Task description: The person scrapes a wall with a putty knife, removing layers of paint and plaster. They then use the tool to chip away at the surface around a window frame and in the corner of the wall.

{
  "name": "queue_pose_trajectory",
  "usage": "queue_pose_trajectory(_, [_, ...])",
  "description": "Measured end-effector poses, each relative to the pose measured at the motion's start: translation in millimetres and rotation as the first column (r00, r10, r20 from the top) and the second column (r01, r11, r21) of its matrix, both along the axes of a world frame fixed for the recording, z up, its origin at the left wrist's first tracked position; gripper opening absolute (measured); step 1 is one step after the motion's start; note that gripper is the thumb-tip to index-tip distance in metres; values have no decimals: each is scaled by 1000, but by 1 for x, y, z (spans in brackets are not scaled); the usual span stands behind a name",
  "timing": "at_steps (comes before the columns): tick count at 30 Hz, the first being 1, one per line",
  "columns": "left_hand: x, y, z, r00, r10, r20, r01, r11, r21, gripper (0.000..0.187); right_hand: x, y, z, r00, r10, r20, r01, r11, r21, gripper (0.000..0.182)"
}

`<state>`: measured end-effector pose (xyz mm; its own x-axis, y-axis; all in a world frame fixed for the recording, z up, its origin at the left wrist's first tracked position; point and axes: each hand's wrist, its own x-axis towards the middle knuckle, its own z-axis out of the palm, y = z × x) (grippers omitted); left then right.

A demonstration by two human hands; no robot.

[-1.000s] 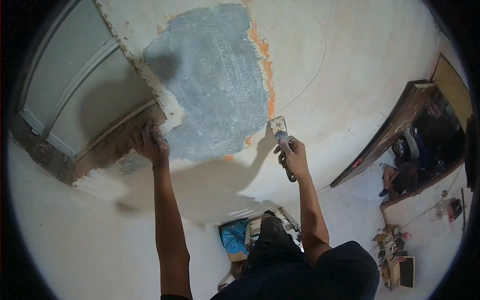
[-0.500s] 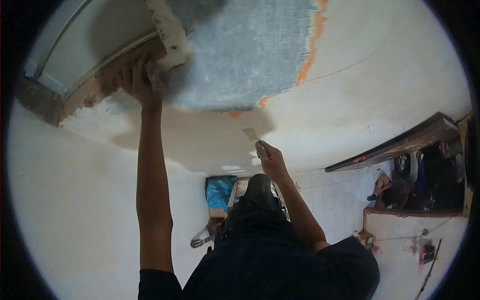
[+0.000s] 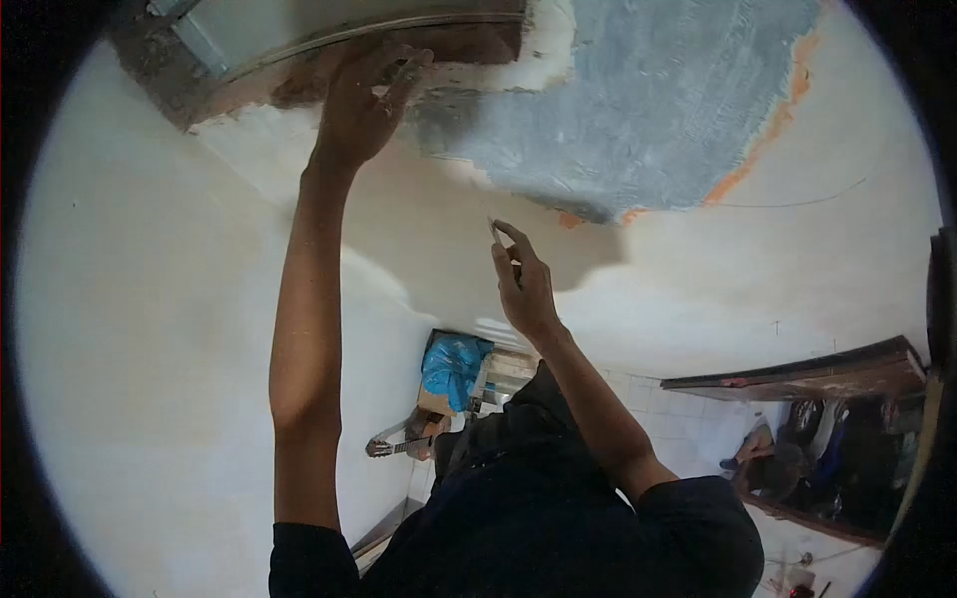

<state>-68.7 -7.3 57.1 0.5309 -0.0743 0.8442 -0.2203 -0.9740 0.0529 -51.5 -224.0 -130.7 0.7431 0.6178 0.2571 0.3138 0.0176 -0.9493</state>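
My right hand (image 3: 526,289) is closed on a putty knife (image 3: 493,230), whose thin blade shows nearly edge-on, pointing up toward the wall. Below the grey patch (image 3: 638,110), the hand and knife look apart from the surface. My left hand (image 3: 367,108) is raised to the brown strip (image 3: 299,85) along the lower edge of a framed opening. Its fingers are curled, with a small gap between thumb and fingers; what they hold, if anything, is not clear. Orange edging (image 3: 768,145) borders the grey patch on the cream wall.
A blue plastic bag (image 3: 456,367) lies low by the wall corner, with a guitar headstock (image 3: 381,448) near it. To the right is a dark-framed opening (image 3: 797,371), where part of a seated person (image 3: 755,446) shows. A thin crack or wire (image 3: 788,205) runs across the wall.
The view has shifted, so the wall patch sits farther right. My left hand has moved right along the brown strip. The putty knife has turned from showing its flat blade to nearly edge-on.
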Motion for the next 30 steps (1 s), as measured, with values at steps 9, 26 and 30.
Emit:
queue_pose_trajectory(9, [-31,83,-9,946,324,-30,-324,932,-165,21,-24,28,-11,975,78,-207,-93,994,-64,35])
queue_pose_trajectory(26, [23,129,-6,710,684,169,-622,721,-304,37,-38,55,-20,983,7,-181,-23,996,-88,36])
queue_pose_trajectory(30, [30,121,-4,575,817,37,-750,545,-374,48,-27,45,-32,985,-115,-125,110,993,-48,36])
